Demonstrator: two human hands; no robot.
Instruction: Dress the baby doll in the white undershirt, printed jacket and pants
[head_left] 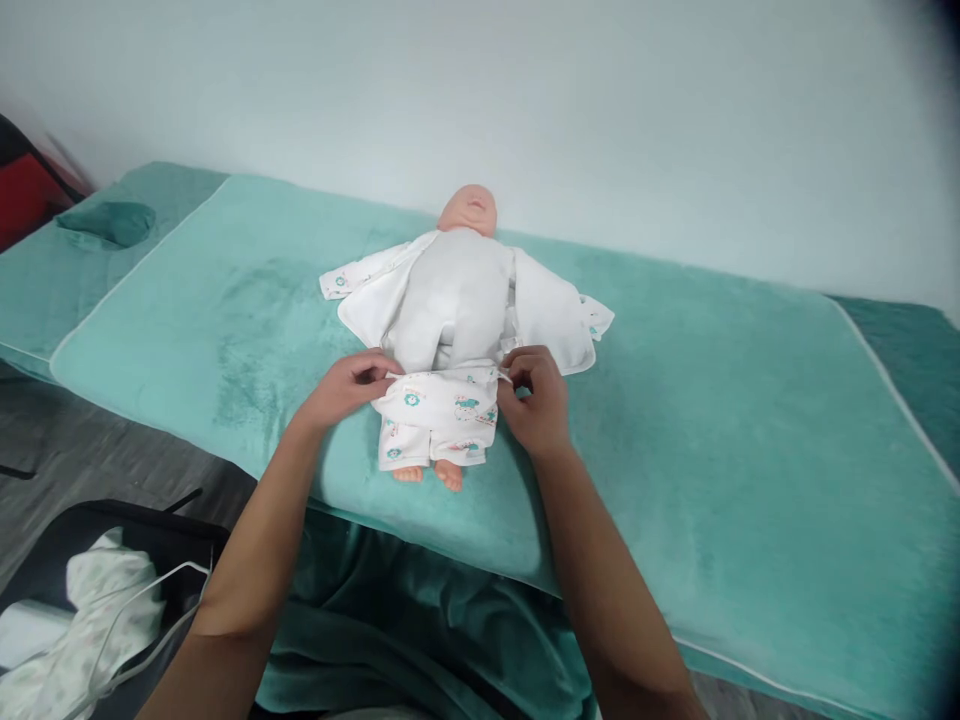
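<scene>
A baby doll (459, 285) lies on its back on a teal towel (675, 420), head toward the wall. A white printed top (551, 315) is spread open under its grey cloth torso. Printed white trousers (439, 415) cover its legs, and two bare feet (431, 474) poke out below. My left hand (349, 385) pinches the left side of the trousers' waistband. My right hand (536, 395) pinches the right side of the same waistband. Both hands are closed on the fabric at the doll's hips.
The towel covers a long teal-sheeted bed along a pale wall. A small dark green cushion (109, 220) lies at the bed's far left. A dark bin (142, 545) with white clothes (90, 620) stands on the floor at lower left. A red object (26, 195) shows at the left edge.
</scene>
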